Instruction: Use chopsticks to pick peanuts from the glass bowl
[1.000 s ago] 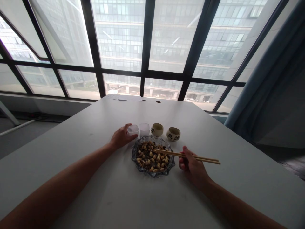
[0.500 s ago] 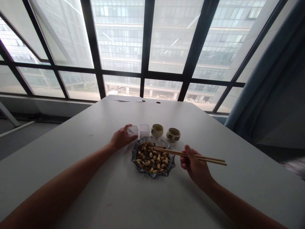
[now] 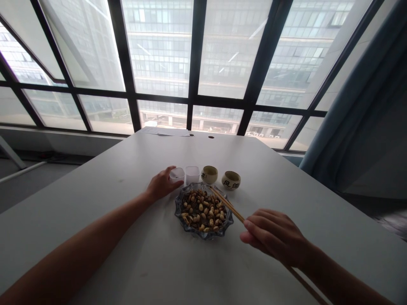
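My left hand [image 3: 161, 184] has its thumb and fingers around the leftmost clear plastic cup [image 3: 177, 174], which stands upright on the table with a little something dark inside. My right hand [image 3: 275, 233] is closed round a pair of wooden chopsticks [image 3: 227, 204]. Their tips are over the far rim of a scalloped glass bowl [image 3: 229, 228]. I see nothing between the tips. Mixed nuts [image 3: 203, 207] and dark, striped seeds lie in the bowl, in front of the cups.
Right of the held cup stand a second clear plastic cup [image 3: 192, 174] and two small ceramic cups, one [image 3: 209, 174] beside it and one [image 3: 231, 180] farther right. Papers [image 3: 165, 131] lie at the far edge of the white table [image 3: 140, 254], near the windows.
My right hand has turned palm-down and moved right and nearer. The chopsticks have swung from nearly level to a steep slant, their tips shifting from the nuts to the far rim. My left hand stays put.
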Demonstrator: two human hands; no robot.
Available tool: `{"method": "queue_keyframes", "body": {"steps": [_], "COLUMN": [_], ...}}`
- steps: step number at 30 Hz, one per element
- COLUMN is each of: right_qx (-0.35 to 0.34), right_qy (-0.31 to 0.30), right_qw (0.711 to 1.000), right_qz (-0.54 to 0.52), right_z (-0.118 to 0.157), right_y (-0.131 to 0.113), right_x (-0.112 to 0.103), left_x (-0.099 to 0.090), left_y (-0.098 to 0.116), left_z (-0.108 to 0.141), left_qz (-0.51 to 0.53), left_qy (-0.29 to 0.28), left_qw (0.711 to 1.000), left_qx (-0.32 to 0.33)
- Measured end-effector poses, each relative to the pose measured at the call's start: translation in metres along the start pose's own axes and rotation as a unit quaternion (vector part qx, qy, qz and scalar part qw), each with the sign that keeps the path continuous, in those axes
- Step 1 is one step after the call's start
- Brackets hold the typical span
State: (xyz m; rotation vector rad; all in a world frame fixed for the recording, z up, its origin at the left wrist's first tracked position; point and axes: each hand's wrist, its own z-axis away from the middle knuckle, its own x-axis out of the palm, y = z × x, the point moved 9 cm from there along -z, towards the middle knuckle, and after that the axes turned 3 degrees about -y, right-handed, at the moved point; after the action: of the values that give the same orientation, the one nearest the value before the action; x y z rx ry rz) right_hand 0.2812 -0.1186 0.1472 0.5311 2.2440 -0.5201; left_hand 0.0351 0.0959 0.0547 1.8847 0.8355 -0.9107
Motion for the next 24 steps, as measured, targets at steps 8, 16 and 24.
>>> {"method": "queue_keyframes", "body": {"steps": [8, 16, 24], "right_qx": [0.004, 0.384, 0.395], "right_qy": [0.136, 0.392, 0.368], "right_qw": [0.991, 0.74, 0.739], "right_qz": [-0.01, -0.388, -0.403], "right_z": [0.001, 0.03, 0.031], "right_y": [-0.002, 0.083, 0.09], "right_x": [-0.016, -0.012, -0.008], "left_x": [0.0, 0.0, -0.019], "left_y": [-0.001, -0.001, 0.02], "left_z": [0.0, 0.001, 0.007], "left_qz": [0.002, 0.009, 0.019], "left_qy": [0.01, 0.018, 0.131], "left_qw": [1.0, 1.0, 0.983], "left_qx": [0.012, 0.016, 0.13]}}
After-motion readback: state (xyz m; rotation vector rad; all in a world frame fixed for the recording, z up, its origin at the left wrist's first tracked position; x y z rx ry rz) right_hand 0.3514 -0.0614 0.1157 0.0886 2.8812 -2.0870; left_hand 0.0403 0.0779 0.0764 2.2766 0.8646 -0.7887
